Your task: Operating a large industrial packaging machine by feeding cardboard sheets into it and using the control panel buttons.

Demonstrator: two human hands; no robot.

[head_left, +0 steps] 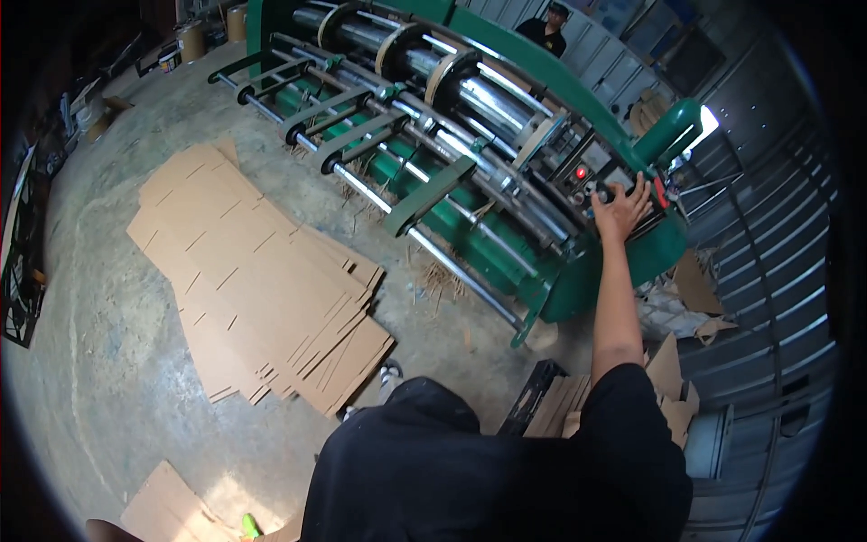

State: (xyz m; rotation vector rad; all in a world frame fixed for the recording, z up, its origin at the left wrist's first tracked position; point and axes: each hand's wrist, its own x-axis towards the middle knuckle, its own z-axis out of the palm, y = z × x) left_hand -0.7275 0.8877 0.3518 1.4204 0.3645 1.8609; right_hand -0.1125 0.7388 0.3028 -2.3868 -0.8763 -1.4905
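Nearest the camera, the person's black shirt [488,474] fills the lower frame; beyond it, slotted cardboard sheets [244,271] lie in an uneven pile on the floor, their slits already cut, while how much remains cannot be told; the right arm [616,307] reaches forward, nearly straight, to the control panel [589,159] at the right end of the green roller machine [492,104]; the right hand [621,212] is spread, fingertips around a black knob [603,191] near a red-lit button [581,172]; the left hand is not visible, its state unknown.
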